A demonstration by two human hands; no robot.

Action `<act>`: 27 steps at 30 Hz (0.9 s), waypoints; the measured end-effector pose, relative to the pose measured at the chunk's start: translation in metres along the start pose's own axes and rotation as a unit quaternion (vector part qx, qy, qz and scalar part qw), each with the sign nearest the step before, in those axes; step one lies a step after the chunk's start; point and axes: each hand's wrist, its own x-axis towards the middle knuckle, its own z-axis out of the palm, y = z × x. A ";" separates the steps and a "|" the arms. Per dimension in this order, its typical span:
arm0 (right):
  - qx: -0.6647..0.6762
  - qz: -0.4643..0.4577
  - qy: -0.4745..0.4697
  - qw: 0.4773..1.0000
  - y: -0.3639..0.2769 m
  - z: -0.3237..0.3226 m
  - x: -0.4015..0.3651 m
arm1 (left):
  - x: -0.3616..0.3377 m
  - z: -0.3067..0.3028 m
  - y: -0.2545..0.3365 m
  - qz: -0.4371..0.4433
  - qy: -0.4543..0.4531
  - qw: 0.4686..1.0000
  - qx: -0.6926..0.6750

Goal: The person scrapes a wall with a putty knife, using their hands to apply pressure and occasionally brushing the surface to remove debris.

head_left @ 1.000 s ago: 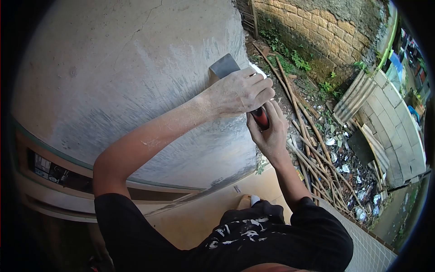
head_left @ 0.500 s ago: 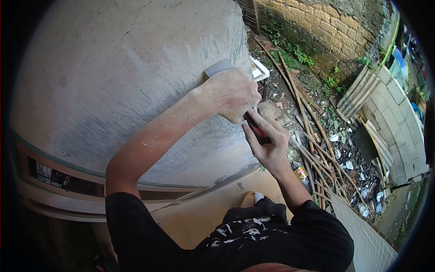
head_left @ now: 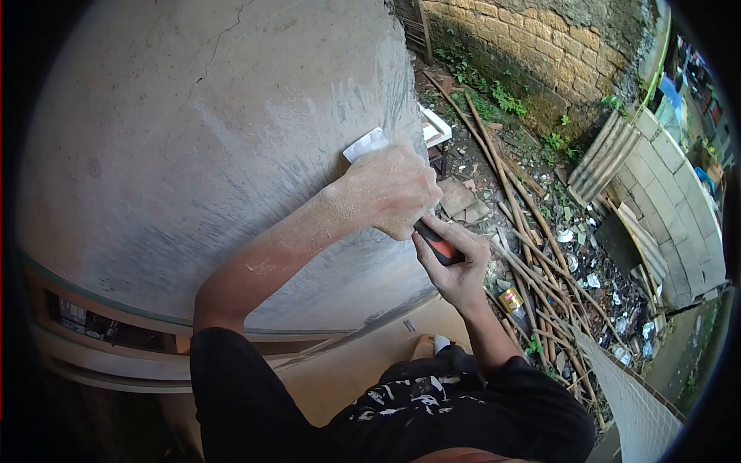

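Note:
A scraper lies slantwise in both my hands, its wide metal blade (head_left: pixel 365 144) against the grey, scuffed wall surface (head_left: pixel 255 154). My left hand (head_left: pixel 395 189), coated in pale dust, is closed round the scraper near the blade and hides its middle. Below it, my right hand (head_left: pixel 459 266) grips the black and red handle (head_left: pixel 440 245) between thumb and fingers. Dark scrape marks streak the wall beneath my left forearm. Whether the whole blade edge touches the wall cannot be seen.
Right of the wall's edge, bamboo poles (head_left: pixel 532 262) lie over rubble and litter. A white-topped object (head_left: pixel 436 127) stands just beyond that edge. A brick wall (head_left: pixel 525 35) and a block wall (head_left: pixel 664 208) rise farther off. A ledge (head_left: pixel 386 339) runs below.
Both hands and the scraper have come down the wall, nearer my body. The blade now looks brighter. The view has also shifted slightly.

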 end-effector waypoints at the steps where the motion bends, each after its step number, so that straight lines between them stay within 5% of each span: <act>1: -0.010 -0.016 0.002 1.000 -0.002 -0.001 0.002 | 0.000 -0.002 -0.001 -0.006 -0.008 1.000 -0.009; 27: -0.046 -0.062 0.027 0.997 0.006 0.007 -0.004 | -0.005 0.007 0.002 -0.013 -0.017 1.000 -0.007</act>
